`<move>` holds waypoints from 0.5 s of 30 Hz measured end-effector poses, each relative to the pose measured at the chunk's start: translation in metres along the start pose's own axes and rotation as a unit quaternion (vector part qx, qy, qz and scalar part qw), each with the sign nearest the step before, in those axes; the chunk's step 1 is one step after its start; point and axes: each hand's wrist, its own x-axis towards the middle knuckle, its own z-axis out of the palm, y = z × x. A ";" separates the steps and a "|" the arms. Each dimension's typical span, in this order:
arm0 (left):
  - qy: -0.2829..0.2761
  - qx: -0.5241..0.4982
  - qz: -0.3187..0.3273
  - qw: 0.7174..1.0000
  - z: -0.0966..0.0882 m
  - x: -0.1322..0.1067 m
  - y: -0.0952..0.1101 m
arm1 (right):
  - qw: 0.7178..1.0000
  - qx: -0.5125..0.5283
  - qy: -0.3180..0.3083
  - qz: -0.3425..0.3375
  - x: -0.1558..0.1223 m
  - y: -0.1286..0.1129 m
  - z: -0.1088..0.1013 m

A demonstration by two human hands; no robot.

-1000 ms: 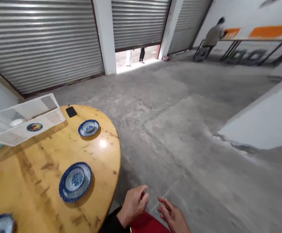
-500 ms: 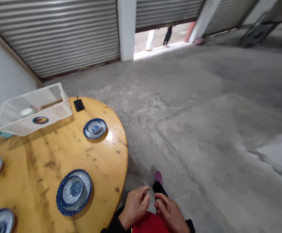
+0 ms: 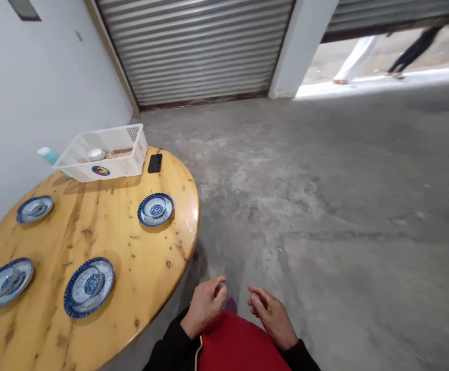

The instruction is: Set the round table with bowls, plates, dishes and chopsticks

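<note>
My left hand (image 3: 205, 304) is held in front of my body beside the table's edge, fingers loosely bent and thumb apart, holding nothing. A short gap separates it from my right hand (image 3: 272, 315), which is also loosely curled, open and without anything in it. Both hover over a red apron (image 3: 239, 345). To the left, on a round wooden table (image 3: 127, 304), a blue-and-white plate with a bowl on it (image 3: 88, 287) is the setting nearest my left hand. Similar plates with bowls stand around the table, one of them near the right edge (image 3: 155, 209).
A white plastic basket (image 3: 121, 166) with a white bowl (image 3: 96, 154) inside stands at the table's back, next to a black phone (image 3: 155, 163) and a teal bottle (image 3: 49, 155). Concrete floor (image 3: 325, 206) spreads rightward. Legs of people show beneath a half-raised shutter (image 3: 386, 18).
The view has swung left, bringing more of the table and its plates into sight. My hands have moved slightly further apart and still hold nothing.
</note>
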 end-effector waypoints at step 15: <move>0.001 0.061 -0.060 0.996 0.034 0.133 0.075 | 0.988 -0.019 -0.155 0.004 0.133 -0.017 -0.083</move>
